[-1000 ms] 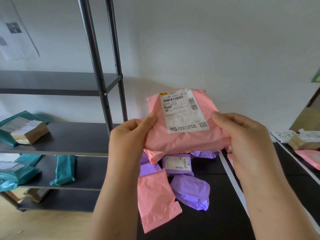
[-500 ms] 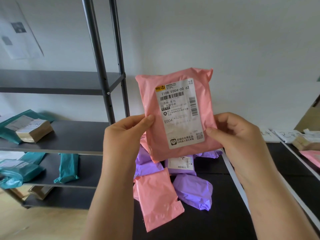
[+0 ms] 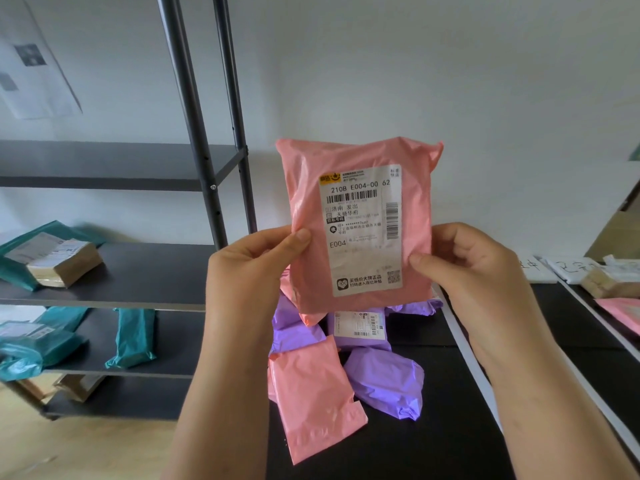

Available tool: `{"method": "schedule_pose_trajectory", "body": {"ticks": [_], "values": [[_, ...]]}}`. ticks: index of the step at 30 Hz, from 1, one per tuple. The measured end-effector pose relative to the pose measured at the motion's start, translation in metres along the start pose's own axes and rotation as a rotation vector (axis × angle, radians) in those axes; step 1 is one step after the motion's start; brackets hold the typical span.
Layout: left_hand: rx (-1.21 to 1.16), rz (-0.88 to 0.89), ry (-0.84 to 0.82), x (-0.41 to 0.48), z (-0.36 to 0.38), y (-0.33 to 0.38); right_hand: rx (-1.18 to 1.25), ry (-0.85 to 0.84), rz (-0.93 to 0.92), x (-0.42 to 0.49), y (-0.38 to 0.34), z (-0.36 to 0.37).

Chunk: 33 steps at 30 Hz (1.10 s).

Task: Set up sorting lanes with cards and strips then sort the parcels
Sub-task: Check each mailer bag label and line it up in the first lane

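Note:
A pink parcel with a white shipping label marked E004 stands upright in front of me, above the black table. My left hand pinches its left edge and my right hand pinches its right edge, thumbs on the front. Below it on the table lies a pile of parcels: another pink parcel, a purple parcel and a purple parcel with a label. White strips run along the table as lane lines. White cards with handwriting lie at the far right.
A dark metal shelf rack stands at left with teal parcels and a brown box on its shelves. The right lane holds a brown box and a pink parcel. A cardboard box leans at far right.
Both hands have turned the pink parcel from tilted back to upright, so its label faces me and reads straight. The parcel has also come closer.

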<state>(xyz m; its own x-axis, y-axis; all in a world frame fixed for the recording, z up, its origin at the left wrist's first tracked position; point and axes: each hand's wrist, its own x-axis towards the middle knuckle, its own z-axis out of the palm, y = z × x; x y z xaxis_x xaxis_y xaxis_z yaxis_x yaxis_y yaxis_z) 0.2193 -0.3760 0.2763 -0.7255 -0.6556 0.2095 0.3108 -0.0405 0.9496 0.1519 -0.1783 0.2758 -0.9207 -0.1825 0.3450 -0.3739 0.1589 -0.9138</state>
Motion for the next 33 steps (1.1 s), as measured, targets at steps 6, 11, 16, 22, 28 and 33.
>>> {"method": "schedule_pose_trajectory", "body": {"ticks": [6,11,16,22,28,33], "values": [[0.065,-0.023,-0.001,-0.001,-0.004,-0.006,-0.049,0.070,-0.047,-0.001,-0.003,0.002],[0.180,-0.004,0.020,0.000,-0.002,-0.015,-0.244,0.284,-0.214,-0.002,0.002,0.003],[0.335,0.032,-0.064,-0.003,0.008,-0.024,-0.455,0.180,-0.330,-0.001,0.010,0.008],[0.372,0.128,-0.196,-0.009,0.023,-0.035,-0.459,0.238,-0.313,-0.009,0.033,-0.005],[0.391,0.151,-0.224,-0.015,0.054,-0.065,-0.422,0.318,-0.210,-0.023,0.057,-0.028],[0.573,0.217,-0.132,-0.023,0.085,-0.106,-0.409,0.429,-0.038,-0.025,0.085,-0.062]]}}
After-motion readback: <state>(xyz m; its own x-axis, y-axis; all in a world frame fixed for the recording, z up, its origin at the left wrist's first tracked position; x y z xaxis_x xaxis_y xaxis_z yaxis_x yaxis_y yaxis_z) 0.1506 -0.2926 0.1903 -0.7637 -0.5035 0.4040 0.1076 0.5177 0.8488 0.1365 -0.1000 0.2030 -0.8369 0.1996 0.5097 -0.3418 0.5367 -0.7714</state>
